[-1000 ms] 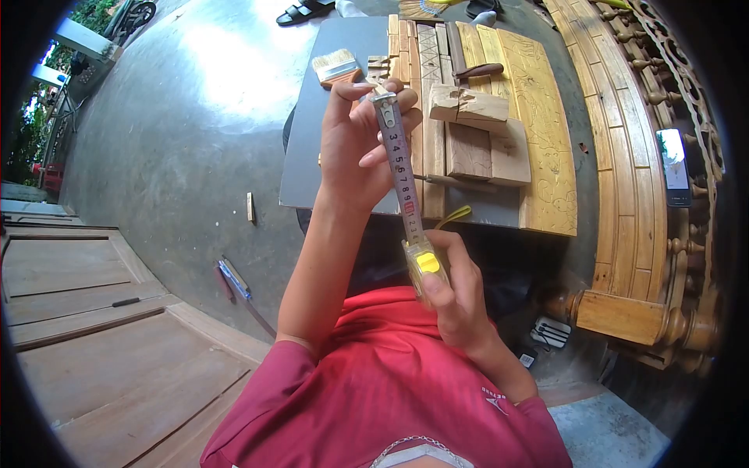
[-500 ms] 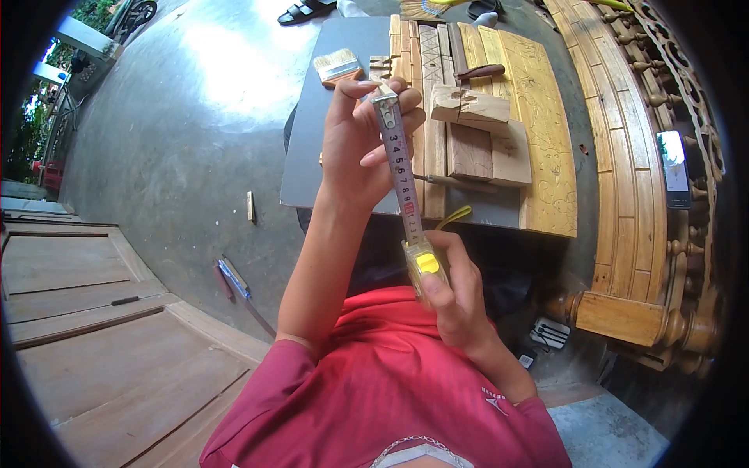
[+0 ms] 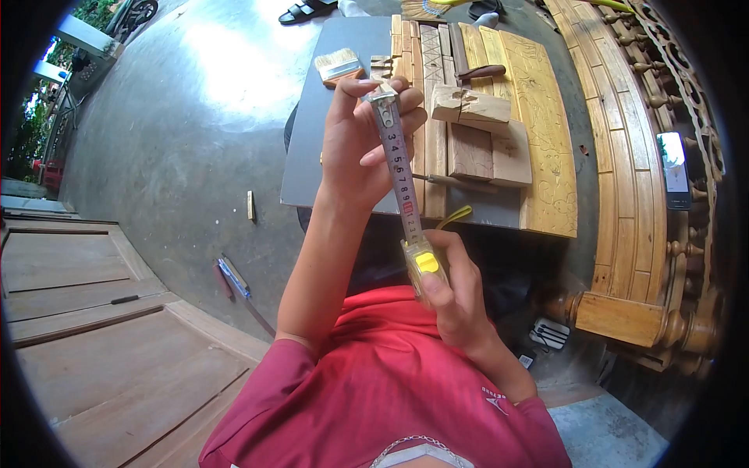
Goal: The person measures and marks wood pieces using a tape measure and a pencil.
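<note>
tape case (image 3: 422, 264) half-hidden — right hand (image 3: 460, 308), hook (image 3: 382, 95) part-covered

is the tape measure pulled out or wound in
Pulled out: the tape measure shows its numbered blade between the right hand on the case and the left hand pinching the tip.

From my feed I see a paintbrush (image 3: 337, 65) on the grey board (image 3: 328, 148), carved planks (image 3: 538, 117) next to it, a phone (image 3: 674, 168) on the bench (image 3: 624, 187), sandals (image 3: 306, 11) up top.
</note>
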Action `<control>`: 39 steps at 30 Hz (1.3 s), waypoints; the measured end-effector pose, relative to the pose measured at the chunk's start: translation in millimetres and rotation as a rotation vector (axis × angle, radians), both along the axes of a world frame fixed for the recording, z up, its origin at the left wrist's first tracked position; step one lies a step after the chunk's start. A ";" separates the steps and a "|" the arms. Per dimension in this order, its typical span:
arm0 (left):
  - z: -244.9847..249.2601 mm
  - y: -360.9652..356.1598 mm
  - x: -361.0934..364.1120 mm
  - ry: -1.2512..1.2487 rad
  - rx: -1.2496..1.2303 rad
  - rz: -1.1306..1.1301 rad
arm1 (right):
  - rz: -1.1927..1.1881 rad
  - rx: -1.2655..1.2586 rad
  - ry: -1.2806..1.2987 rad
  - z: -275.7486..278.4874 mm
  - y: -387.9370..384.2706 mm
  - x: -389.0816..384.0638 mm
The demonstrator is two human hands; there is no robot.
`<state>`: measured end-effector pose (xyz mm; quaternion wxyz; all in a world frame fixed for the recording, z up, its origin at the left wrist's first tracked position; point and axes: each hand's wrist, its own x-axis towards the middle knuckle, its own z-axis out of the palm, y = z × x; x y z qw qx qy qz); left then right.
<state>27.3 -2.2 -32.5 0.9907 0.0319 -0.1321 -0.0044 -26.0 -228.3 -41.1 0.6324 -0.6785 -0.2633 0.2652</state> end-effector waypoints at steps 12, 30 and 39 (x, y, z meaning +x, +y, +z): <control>2.9 1.0 -1.9 -0.014 -0.001 0.007 | 0.011 -0.021 0.019 0.7 0.7 0.4; 78.5 -84.1 -65.6 -0.094 0.292 0.275 | -0.433 0.484 0.323 14.7 8.8 -6.0; 154.9 -129.3 -109.6 -0.446 0.245 -0.388 | -0.269 0.465 0.232 -10.5 4.0 0.0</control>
